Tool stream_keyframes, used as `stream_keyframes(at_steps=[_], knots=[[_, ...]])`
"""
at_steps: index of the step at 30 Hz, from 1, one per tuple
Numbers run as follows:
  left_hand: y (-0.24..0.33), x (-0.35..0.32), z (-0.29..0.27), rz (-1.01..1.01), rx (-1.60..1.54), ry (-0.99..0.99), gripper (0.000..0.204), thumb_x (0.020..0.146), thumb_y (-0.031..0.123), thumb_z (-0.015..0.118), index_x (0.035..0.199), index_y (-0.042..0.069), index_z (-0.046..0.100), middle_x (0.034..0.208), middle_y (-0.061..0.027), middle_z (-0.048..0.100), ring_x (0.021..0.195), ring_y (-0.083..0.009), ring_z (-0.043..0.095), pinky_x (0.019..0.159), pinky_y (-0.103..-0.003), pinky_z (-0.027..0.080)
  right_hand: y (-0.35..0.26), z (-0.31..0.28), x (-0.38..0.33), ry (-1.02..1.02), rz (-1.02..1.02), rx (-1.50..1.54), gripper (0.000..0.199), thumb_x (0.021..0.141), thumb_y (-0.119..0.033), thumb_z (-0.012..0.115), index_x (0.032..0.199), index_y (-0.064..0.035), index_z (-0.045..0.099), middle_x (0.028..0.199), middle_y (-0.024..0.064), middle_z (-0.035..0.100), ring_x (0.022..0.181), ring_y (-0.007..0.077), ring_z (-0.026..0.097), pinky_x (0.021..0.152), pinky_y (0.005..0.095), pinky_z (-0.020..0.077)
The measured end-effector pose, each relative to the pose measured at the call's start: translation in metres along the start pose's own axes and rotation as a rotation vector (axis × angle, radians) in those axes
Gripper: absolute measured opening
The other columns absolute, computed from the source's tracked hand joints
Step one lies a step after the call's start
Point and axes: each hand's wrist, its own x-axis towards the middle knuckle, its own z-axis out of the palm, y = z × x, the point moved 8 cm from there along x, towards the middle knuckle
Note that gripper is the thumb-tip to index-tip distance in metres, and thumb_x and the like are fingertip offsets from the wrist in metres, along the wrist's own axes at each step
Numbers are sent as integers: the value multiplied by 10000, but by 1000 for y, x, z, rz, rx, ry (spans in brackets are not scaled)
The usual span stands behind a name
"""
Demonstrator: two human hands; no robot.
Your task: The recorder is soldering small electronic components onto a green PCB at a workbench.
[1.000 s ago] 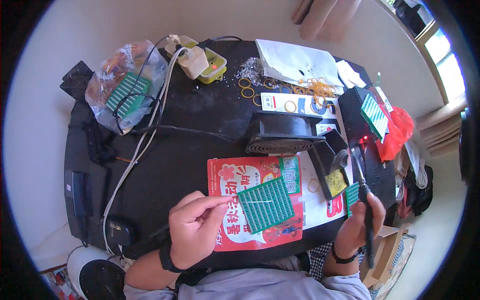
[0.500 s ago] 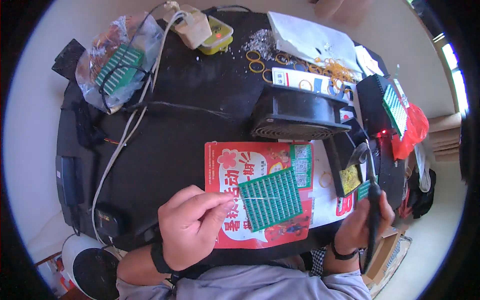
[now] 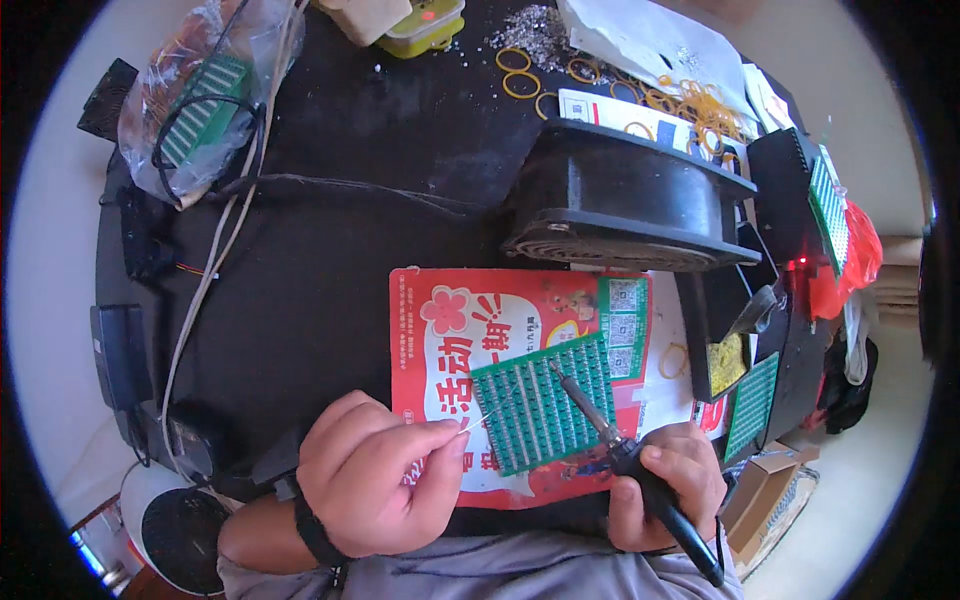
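Note:
A green circuit board (image 3: 530, 425) with rows of small parts lies slightly turned on a red printed sheet (image 3: 415, 330). My left hand (image 3: 385, 475), at the board's left side, pinches a thin strand of solder wire (image 3: 487, 415) that reaches out over the board. My right hand (image 3: 675, 485) grips the black handle of a soldering iron (image 3: 640, 470) at the board's lower right. Its metal tip points up and left, at the upper middle of the board; whether it touches the surface I cannot tell.
Behind the board stands a black fan (image 3: 640, 190). Right of it is an iron stand with a yellow sponge (image 3: 727, 365), beside another green board (image 3: 752, 405). Rubber bands (image 3: 700, 105) lie at the back. A plastic bag with boards (image 3: 210, 110) and white cables (image 3: 215, 250) are at left.
My right hand has brought the soldering iron from beside the stand leftward over the board. My left hand has shifted slightly down with the solder wire. The view has tilted closer to the table.

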Motion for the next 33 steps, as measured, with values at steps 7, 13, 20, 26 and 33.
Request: stream_keyframes(at_steps=[7,13,20,26,33], knots=[[-2,0,-1,-5,-22,-26,151,659,-29,697,794,-2,635,611,-62,531,462,-149,443,440,-265,310,6,11,1,-93,27,70,365,676,-41,738,981,35,551,685,82,547,556,207,549,522,297,467],[-7,0,2,-17,-30,-43,143,666,-20,697,792,0,633,608,-58,530,463,-153,451,446,-272,328,5,12,4,-70,44,65,329,655,-40,746,928,36,578,688,86,555,560,203,557,509,283,472],[-8,0,5,5,-40,-88,153,658,-8,712,793,4,641,613,-64,555,460,-165,471,455,-281,351,2,15,9,-98,25,26,298,615,-47,746,872,20,612,695,80,553,560,196,552,496,279,466],[-6,-1,4,-6,-4,-37,154,635,-10,724,771,6,652,597,-66,562,459,-168,486,459,-279,364,-1,18,5,-139,18,33,310,642,-82,686,935,-57,587,727,82,499,606,195,510,527,320,432],[-7,0,8,6,10,-54,150,636,-12,725,768,13,657,597,-61,576,464,-168,499,457,-279,375,-2,21,8,-230,26,68,316,681,-95,696,972,-56,579,748,82,510,619,199,518,533,320,428]])
